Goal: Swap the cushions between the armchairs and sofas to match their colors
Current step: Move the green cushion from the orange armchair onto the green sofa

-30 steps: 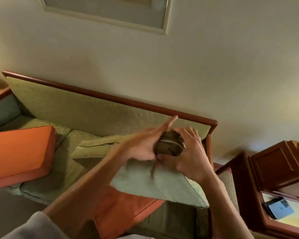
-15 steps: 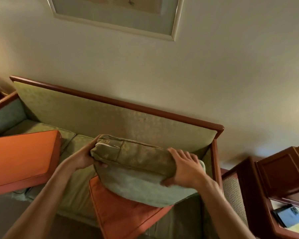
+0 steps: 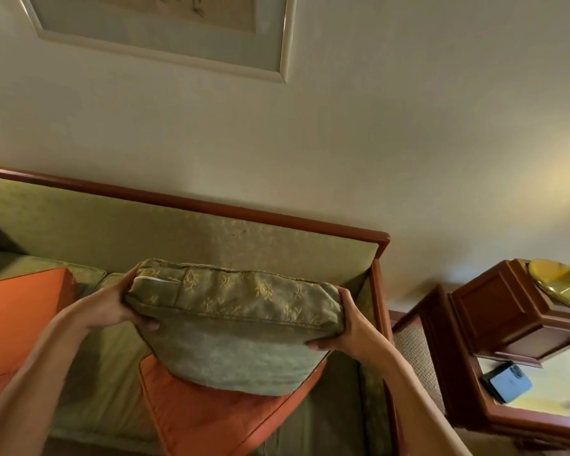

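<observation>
I hold a green cushion (image 3: 237, 324) with a yellow leaf pattern on its edge, upright over the green sofa (image 3: 145, 232). My left hand (image 3: 112, 304) grips its left end and my right hand (image 3: 352, 327) grips its right end. Its lower edge rests on an orange cushion (image 3: 211, 416) lying flat on the sofa's right seat. A second orange cushion (image 3: 17, 317) lies on the left seat. The sofa has a red-brown wooden frame along its back and right arm.
A wooden side table (image 3: 520, 419) stands right of the sofa, with a phone (image 3: 509, 381) on its lower glass shelf and a brass lamp base (image 3: 560, 284) on a wooden box. A framed picture (image 3: 165, 31) hangs on the wall above.
My hands moved apart from the cushion's corner to its two ends. The cushion turned upright with its patterned edge up, and my view shifted right and closer to the sofa.
</observation>
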Available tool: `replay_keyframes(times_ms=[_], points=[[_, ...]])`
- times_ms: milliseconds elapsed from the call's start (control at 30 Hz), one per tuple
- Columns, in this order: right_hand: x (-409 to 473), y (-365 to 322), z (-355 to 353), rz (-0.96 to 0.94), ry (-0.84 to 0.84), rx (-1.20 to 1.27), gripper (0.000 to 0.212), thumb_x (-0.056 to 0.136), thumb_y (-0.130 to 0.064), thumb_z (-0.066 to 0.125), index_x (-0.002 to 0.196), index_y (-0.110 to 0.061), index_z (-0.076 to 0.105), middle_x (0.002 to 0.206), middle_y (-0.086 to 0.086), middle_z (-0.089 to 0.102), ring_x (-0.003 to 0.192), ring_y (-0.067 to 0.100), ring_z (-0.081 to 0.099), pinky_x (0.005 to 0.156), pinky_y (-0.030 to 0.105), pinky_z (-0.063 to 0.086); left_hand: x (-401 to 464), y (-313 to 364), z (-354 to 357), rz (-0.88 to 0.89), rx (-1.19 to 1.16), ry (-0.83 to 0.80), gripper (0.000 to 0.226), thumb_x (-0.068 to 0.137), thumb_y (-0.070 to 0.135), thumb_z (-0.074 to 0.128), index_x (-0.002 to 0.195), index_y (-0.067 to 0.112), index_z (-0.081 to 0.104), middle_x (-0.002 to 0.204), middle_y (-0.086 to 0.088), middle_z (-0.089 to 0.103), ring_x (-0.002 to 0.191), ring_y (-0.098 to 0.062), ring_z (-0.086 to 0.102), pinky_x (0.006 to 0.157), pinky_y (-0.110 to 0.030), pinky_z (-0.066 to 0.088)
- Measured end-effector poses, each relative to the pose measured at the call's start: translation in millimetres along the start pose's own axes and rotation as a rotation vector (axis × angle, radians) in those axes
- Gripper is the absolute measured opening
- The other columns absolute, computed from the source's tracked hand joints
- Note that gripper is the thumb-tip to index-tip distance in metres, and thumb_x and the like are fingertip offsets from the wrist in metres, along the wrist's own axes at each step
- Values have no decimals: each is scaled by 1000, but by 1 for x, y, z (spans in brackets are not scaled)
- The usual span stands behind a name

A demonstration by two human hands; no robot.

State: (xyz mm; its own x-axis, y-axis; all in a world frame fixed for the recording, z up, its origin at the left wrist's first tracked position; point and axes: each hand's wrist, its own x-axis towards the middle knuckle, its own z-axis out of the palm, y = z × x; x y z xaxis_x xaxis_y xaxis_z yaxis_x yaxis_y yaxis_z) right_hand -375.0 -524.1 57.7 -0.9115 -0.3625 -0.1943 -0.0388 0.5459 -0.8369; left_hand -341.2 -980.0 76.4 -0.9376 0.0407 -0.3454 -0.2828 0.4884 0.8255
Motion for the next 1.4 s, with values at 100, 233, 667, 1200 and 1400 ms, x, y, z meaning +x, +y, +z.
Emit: replay_keyframes(times_ms=[100,233,667,1200,1400], points=[[0,0,4,-10,-2,14,109,49,-36,100,134,-40,33,129,-20,53,118,-4,54,96,22,51,-2,22,-12,-176,212,-28,120,42,20,103,142,21,36,125,6,55,117,-17,51,95,-24,45],[-4,-1,13,-11,19,75,105,53,-27,99,134,-30,32,127,-16,55,112,-12,53,86,8,45,-3,78,47,-326,897,92,160,46,64,91,157,15,-13,164,-23,-4,150,-44,2,121,-55,8],[-39,28,21,-72,215,155,76,59,-5,93,118,-15,46,108,-1,68,100,15,67,85,38,56,15,154,272,482,1167,118,86,70,22,82,141,9,35,136,-13,45,130,-32,41,118,-57,16],[48,-123,167,-322,-63,-454,108,64,-70,74,150,-26,26,142,-8,40,130,18,38,108,40,31,-57,29,53,227,425,286,66,76,21,68,139,23,48,134,-4,60,124,-25,57,97,-26,41],[61,-38,180,-136,-231,-726,126,57,-80,69,155,-26,11,156,-4,27,145,25,22,120,48,15,-43,-102,-1,20,303,303,86,70,-9,78,146,-7,37,132,-11,54,129,-34,52,98,-9,30]])
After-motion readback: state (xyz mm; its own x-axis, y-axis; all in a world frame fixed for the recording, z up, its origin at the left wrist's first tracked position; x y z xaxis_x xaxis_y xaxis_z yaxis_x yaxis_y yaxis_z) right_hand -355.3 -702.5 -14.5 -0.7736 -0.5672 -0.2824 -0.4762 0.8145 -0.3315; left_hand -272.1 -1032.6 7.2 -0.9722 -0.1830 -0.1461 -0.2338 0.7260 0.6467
